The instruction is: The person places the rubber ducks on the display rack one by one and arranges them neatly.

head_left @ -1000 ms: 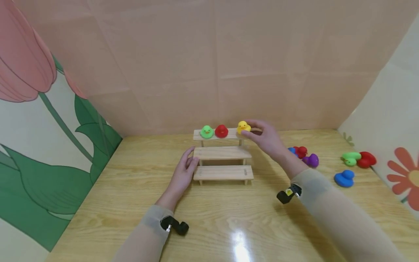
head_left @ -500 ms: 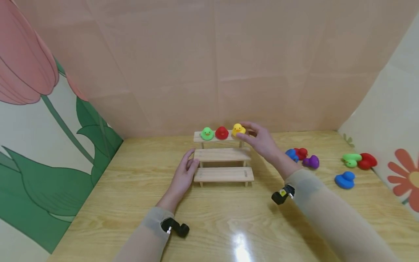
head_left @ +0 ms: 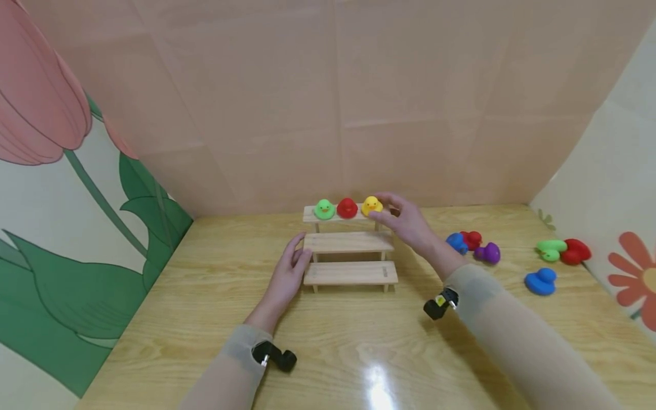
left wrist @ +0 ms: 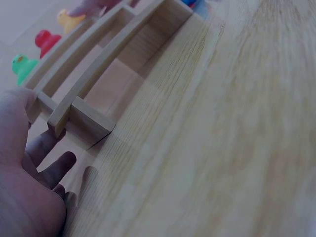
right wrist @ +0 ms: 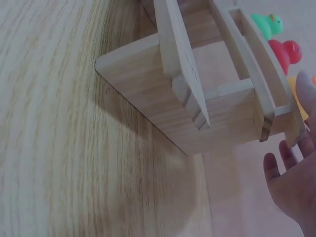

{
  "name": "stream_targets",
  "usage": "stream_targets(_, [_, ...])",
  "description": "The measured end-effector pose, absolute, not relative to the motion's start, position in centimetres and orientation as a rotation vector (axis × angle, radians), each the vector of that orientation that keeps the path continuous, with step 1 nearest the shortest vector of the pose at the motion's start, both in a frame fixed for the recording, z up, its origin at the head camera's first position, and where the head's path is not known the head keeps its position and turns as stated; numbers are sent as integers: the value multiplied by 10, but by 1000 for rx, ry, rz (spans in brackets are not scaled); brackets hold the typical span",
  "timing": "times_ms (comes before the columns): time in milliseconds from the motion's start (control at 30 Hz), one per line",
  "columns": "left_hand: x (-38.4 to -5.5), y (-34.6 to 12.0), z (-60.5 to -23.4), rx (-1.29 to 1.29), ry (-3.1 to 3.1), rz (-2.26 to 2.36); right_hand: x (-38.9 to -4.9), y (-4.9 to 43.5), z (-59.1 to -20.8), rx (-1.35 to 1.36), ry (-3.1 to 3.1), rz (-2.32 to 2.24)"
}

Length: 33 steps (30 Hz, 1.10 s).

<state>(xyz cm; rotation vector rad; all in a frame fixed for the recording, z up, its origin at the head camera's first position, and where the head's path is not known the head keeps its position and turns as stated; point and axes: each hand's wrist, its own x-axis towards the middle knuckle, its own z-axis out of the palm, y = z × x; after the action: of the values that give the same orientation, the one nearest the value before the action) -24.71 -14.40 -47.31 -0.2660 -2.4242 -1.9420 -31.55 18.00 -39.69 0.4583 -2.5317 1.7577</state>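
While the left hand steadies the left end of the wooden stand, thumb and forefinger pinching the middle step, its lower fingers hang loose and bent, slightly spread. Right hand, from where I'm standing: reaches in from the right, palm side toward the stand, thumb in front and forefinger behind, pinching the yellow duck on the top step; the others curl loosely below. Left of those fingertips, same step: red duck, then green duck, all three upright. Both forearms in beige sleeves, black wrist mount at the left cuff, similar one at the right.

Pale wood-grain table under everything, glare patch nearer me than the fingers. Pinkish creased backdrop beyond the fingertips; tulip panel far left, flower panel far right. Loose ducks on the table right of the right-hand fingers, blue, red, purple, green, some tipped over.

Right forefinger's contact behind the duck is hidden. Right wrist view: thumb covers much of the yellow duck, hand cropped by the edge. Left wrist view: a fingertip slips behind the lowest step; blue bit at the top edge cut off, unclear.
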Motion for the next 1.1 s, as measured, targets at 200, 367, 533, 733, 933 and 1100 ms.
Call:
stream_targets(200, [-248,-145,-473,-263,-2422,-1938,-318,179,-397,475,-2540,1742])
stream_targets(367, [-248,-145,-473,-263,-2423,-1940,-319,179,-396,502,-2539,1726])
stream_targets(533, [-248,-145,-472,-246,-2435,-1928,-320,180,-397,534,-2528,1725])
stream_targets(733, [-248,-145,-473,-239,-2437,-1918,-321,180,-398,548,-2524,1723])
stream_targets(933, [-248,-145,-472,-242,-2438,-1923,-322,181,-399,536,-2540,1731])
stream_targets(1100, [-248,-144,-473,-264,-2439,-1913,-321,183,-400,550,-2540,1753])
